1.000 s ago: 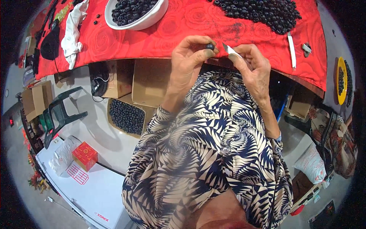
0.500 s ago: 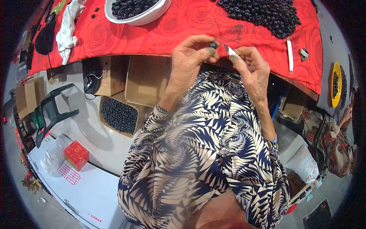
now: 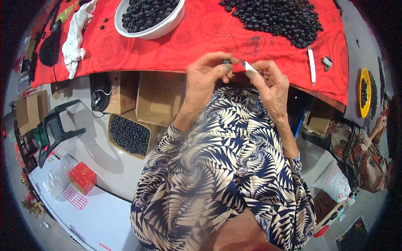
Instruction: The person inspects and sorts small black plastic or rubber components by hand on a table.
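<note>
- My left hand [image 3: 207, 77] sits at the near edge of the table, thumb and fingertips pinched on a small dark bead [image 3: 227, 62].
- My right hand [image 3: 268, 81] is just beside it, fingers closed around a small white blade [image 3: 248, 66] whose tip points at the bead — tip and bead look to be touching or nearly so, I cannot tell which.
- Both hands meet just above the hem of the red cloth [image 3: 201, 39] that covers the table, with my patterned blue-and-cream shirt [image 3: 217, 167] below them.
- On the cloth, far left of my hands, stands a white bowl [image 3: 163, 27] filled with dark beads.
- To the far right of it a loose heap of beads [image 3: 276, 19] lies straight on the cloth.
- Right of my right hand, well apart, a white knife [image 3: 311, 65] lies on the cloth, and a small grey piece [image 3: 327, 62] lies just beside it.
- A white rag [image 3: 75, 35] is crumpled at the left end of the table.
- Under the table I see cardboard boxes [image 3: 161, 96], and one open box of beads [image 3: 130, 134] on the floor beside them.
- Lower left — a small red box [image 3: 83, 178] on a white surface, near a dark green plastic chair [image 3: 54, 127].
- At the right rim, a yellow dish [image 3: 365, 92] holds more beads, and another person's patterned sleeve [image 3: 364, 154] shows below it.
</note>
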{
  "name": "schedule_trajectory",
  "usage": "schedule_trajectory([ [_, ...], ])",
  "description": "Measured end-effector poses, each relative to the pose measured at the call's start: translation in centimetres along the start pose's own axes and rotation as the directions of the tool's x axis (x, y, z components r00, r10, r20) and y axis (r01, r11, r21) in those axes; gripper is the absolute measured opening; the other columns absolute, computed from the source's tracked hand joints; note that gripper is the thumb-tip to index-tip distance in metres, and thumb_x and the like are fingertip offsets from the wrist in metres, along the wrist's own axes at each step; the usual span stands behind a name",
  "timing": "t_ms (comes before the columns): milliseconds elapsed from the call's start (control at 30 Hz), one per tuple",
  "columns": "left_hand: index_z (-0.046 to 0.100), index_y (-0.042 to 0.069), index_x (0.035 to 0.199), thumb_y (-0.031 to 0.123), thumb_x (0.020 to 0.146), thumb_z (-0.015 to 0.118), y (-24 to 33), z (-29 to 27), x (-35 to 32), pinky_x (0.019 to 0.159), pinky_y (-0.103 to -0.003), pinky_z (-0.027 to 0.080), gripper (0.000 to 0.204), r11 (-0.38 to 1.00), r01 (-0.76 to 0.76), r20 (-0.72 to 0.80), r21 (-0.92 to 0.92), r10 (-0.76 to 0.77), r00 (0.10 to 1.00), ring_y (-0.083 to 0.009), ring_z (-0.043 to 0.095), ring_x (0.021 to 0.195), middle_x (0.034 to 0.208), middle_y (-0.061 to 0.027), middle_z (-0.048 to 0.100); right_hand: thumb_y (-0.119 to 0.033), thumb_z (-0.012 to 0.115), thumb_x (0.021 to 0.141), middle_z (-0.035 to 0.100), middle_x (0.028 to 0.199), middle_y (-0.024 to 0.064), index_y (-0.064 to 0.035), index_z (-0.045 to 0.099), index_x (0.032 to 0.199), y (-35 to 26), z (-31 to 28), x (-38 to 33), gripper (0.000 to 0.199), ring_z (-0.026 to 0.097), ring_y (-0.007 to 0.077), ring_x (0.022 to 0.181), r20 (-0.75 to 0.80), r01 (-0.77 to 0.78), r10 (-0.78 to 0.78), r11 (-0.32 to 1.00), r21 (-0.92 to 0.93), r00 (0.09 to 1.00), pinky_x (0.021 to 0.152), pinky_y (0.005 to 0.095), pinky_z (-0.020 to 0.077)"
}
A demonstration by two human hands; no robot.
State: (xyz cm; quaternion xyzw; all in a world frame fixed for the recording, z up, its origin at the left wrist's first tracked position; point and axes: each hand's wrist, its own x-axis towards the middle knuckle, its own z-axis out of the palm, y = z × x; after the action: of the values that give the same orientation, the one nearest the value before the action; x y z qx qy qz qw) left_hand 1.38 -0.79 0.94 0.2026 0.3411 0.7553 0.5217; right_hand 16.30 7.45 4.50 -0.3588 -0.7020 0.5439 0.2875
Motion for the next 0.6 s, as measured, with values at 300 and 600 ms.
schedule_trajectory([
  [300,0.057,-0.007,0.108,0.001,0.085,0.054,-0.2,0.9,-0.5,0.071,-0.024,0.049,0.024,0.995,0.097,-0.032,-0.017,-0.098,0.995,-0.0144,0.059,0.077,0.095,-0.0145,0.063,-0.008,0.064,0.080,0.063,0.075,0.0058,0.0016,0.057,0.088,0.4,-0.6,-0.2,0.014,0.059,0.0094,0.070,-0.026,0.017,-0.016,0.999,0.037,1.000,0.061,0.0234,0.0466],
  [600,0.056,-0.006,0.108,0.004,0.087,0.052,-0.7,0.3,-0.5,0.080,-0.030,0.049,0.023,0.983,0.150,0.054,-0.106,-0.145,0.988,-0.0207,0.061,0.086,0.097,-0.0146,0.062,-0.008,0.064,0.078,0.064,0.077,0.0080,0.0024,0.056,0.089,0.7,-1.1,0.0,0.017,0.060,0.0107,0.071,-0.076,0.042,-0.038,0.998,0.046,0.996,0.062,0.0237,0.0472],
])
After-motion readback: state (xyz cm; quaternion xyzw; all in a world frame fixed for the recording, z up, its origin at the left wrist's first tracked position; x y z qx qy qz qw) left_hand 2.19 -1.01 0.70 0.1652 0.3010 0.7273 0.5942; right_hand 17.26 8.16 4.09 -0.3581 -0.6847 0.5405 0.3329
